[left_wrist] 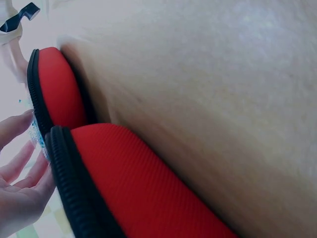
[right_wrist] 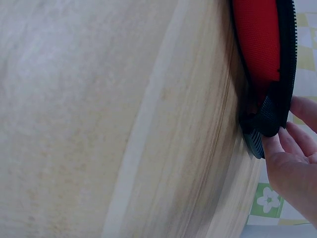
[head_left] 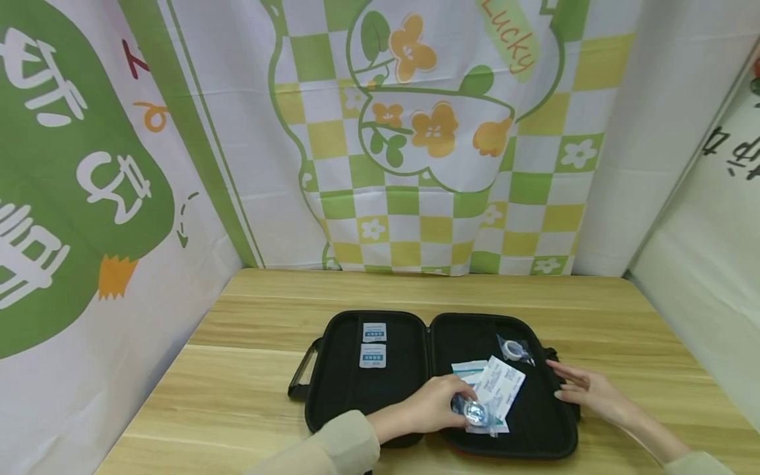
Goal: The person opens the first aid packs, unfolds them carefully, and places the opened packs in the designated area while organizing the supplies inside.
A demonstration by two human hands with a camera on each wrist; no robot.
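Observation:
A black-lined zip case (head_left: 392,389) lies spread flat on the wooden table, its outer shell red in both wrist views. Over its right half, my left hand (head_left: 436,404) pinches a clear plastic packet (head_left: 475,413) with a round, shiny item inside. Right under that packet are a white printed packet (head_left: 501,386) and a teal-and-white packet (head_left: 466,371). A white ring-shaped roll in a clear bag (head_left: 513,349) lies near the upper right corner. My right hand (head_left: 594,394) touches the case's right edge beside the black handle (right_wrist: 267,111), fingers extended.
Two small white-and-blue sachets (head_left: 373,356) sit in the case's left half. Another black handle (head_left: 303,369) sticks out on the left side. Printed cloth (head_left: 415,231) hangs behind the wooden table (head_left: 261,316) and along both sides.

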